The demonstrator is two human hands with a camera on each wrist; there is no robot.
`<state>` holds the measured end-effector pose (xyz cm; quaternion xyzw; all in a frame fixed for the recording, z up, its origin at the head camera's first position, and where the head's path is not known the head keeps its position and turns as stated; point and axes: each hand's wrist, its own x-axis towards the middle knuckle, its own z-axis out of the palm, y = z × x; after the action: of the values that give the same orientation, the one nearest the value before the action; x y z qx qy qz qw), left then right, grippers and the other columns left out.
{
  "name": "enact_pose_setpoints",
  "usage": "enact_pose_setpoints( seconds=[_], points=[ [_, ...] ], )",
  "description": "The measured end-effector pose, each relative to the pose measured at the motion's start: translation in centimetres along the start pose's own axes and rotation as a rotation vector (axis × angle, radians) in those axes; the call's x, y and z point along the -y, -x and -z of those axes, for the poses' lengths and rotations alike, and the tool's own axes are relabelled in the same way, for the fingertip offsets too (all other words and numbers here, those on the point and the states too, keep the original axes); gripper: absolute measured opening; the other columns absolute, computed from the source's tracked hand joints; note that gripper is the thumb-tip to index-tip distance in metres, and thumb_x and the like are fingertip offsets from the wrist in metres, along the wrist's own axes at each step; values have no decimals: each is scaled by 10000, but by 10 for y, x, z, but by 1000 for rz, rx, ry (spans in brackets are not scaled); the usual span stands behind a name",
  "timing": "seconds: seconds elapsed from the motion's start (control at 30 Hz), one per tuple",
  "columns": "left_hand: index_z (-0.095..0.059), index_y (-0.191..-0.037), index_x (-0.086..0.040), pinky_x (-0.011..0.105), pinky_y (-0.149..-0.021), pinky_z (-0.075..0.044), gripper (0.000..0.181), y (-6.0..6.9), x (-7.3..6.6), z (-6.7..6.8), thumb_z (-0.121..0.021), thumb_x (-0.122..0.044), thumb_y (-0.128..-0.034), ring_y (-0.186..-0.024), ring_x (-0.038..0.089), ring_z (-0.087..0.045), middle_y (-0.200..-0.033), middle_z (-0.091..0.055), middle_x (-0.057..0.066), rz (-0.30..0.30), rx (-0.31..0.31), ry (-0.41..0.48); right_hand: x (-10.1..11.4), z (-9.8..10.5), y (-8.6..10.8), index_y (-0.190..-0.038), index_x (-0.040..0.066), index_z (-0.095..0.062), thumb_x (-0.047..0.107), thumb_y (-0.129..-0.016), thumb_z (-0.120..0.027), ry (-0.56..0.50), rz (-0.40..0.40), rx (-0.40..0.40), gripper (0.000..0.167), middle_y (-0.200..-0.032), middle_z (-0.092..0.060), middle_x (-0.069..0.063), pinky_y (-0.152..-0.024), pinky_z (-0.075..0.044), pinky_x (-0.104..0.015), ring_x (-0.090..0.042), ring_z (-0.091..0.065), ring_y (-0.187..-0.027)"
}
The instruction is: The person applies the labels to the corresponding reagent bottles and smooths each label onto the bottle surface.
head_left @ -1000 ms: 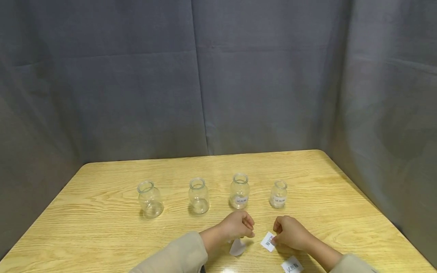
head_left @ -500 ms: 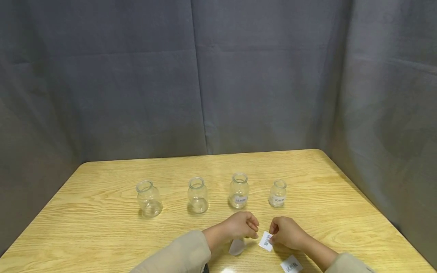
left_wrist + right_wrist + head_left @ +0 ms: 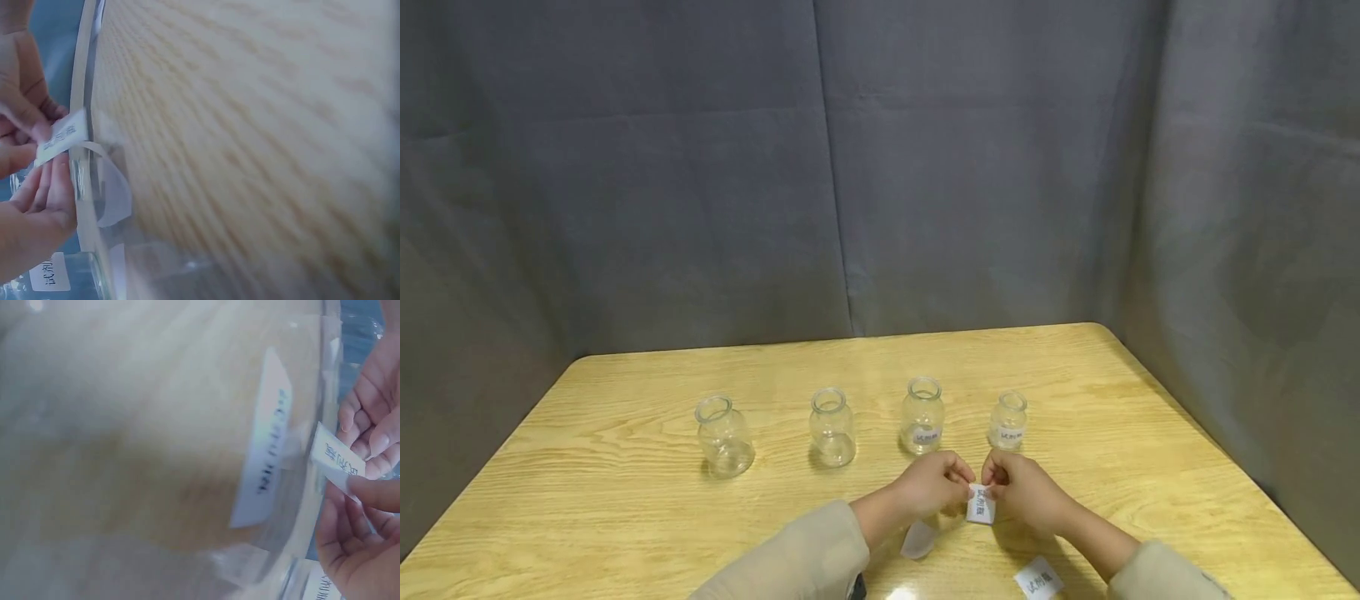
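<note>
A small white label [image 3: 981,505] with dark printed characters hangs between my two hands, in front of the labelled jars. My left hand [image 3: 931,485] pinches its upper left corner. At the upper right corner, the thumb and fingers of my right hand [image 3: 1028,493] hold it too. Both wrist views show thumbs at the edge of this label [image 3: 62,134], [image 3: 339,459]. Another printed label [image 3: 1039,578] lies on the table below my right hand. A blank piece of white paper [image 3: 919,540] lies below my left hand.
Behind the hands stand a glass jar [image 3: 922,417] and a smaller glass jar [image 3: 1008,423], each bearing a label. Further left are two unlabelled glass jars [image 3: 832,429], [image 3: 726,437]. The wooden table [image 3: 587,500] ends at grey curtains [image 3: 700,208].
My left hand has moved right and up to the label and now grips it. My right hand has lifted the label slightly away from me and turned it more upright.
</note>
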<state>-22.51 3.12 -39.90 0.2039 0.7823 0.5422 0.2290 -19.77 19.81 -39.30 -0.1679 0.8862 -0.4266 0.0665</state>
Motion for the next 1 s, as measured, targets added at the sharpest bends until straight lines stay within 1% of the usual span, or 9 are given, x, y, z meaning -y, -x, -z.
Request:
enact_pose_setpoints(
  seconds=[0.07,0.17,0.23,0.4,0.53,0.6,0.73,0.83,1.0],
  points=[
    [-556,-866,-26,228,-566,-426,75,-2,-2,1,-577,-25,-793,-655,127,-483,-728,-499,20,-21,-48,-2,4,2,-4,-796,-9,-469,-81,-782,-537,-29,6,-35,100,-702,-453,-42,-525,-388,-207,-160,-431,-653],
    [-564,-829,-17,230,-564,-438,43,-3,-4,3,-581,-15,-790,-638,124,-495,-693,-500,14,-47,-113,16,7,4,-8,-834,-25,-484,-66,-795,-529,-76,2,-70,73,-752,-476,-58,-565,-409,-214,-171,-452,-695],
    [-560,-828,-6,241,-596,-469,38,-4,-4,5,-576,-6,-794,-643,127,-521,-692,-505,18,-54,-132,45,9,5,-9,-870,-36,-488,-53,-797,-536,-125,-5,-83,89,-780,-476,-68,-584,-415,-216,-176,-455,-715],
    [-530,-876,16,272,-682,-486,66,-4,-5,11,-548,-10,-819,-709,153,-553,-758,-508,52,-63,-108,139,10,6,-7,-918,-58,-481,37,-785,-595,-238,-31,-80,199,-786,-470,-66,-590,-432,-233,-171,-459,-709],
    [-529,-887,32,270,-686,-485,88,-2,-6,13,-552,-20,-819,-722,152,-566,-782,-534,60,-70,-107,193,12,6,-4,-907,-67,-482,68,-798,-590,-281,-42,-72,205,-786,-490,-68,-614,-449,-280,-170,-476,-708],
    [-528,-882,35,267,-680,-485,90,-1,-7,12,-554,-23,-819,-715,147,-573,-782,-543,57,-63,-106,206,13,5,-2,-903,-67,-480,57,-811,-570,-288,-51,-88,179,-791,-491,-74,-636,-455,-302,-178,-483,-715],
    [-522,-859,38,276,-674,-487,88,2,-9,12,-562,-25,-812,-699,149,-576,-765,-547,64,-52,-103,242,18,4,-2,-914,-62,-472,35,-819,-553,-306,-69,-161,158,-788,-485,-81,-648,-464,-316,-187,-492,-715],
    [-514,-856,33,284,-677,-487,92,3,-9,14,-561,-34,-813,-697,155,-576,-767,-554,70,-54,-78,260,22,4,-4,-918,-59,-468,31,-818,-554,-326,-59,-197,160,-782,-485,-91,-627,-474,-313,-195,-506,-711],
    [-522,-892,38,292,-694,-481,125,4,-11,23,-533,-74,-838,-712,163,-575,-798,-570,67,-64,-38,273,27,8,-6,-931,-58,-499,50,-825,-551,-349,-17,-177,160,-786,-492,-107,-599,-478,-303,-202,-518,-703]
  ],
)
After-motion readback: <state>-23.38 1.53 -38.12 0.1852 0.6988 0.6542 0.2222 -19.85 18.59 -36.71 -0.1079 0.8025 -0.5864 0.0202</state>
